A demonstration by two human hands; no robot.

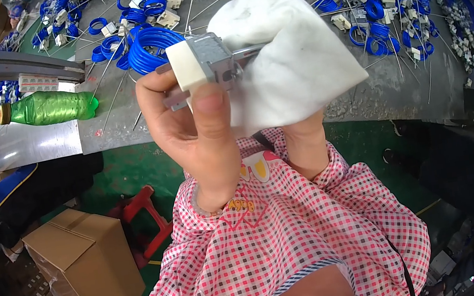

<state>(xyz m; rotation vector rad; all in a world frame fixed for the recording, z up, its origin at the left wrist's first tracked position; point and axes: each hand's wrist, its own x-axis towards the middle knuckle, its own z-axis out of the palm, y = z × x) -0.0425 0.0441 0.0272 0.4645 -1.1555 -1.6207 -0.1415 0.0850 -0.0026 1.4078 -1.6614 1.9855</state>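
Note:
Raised over the near edge of the bench, my left hand is closed around a thermostat with a cream block, a grey metal body and a metal shaft. Behind it is a coil of blue tubing that seems to belong to it. A folded white cloth is held against the shaft side of the thermostat. My right hand supports this cloth from beneath and behind; its fingers are covered by the fabric and only the wrist area shows.
Many similar thermostats with blue coils lie heaped on the grey bench, at far right and far left. A green plastic bottle lies on its side at left. On the floor stand a cardboard box and a red stool.

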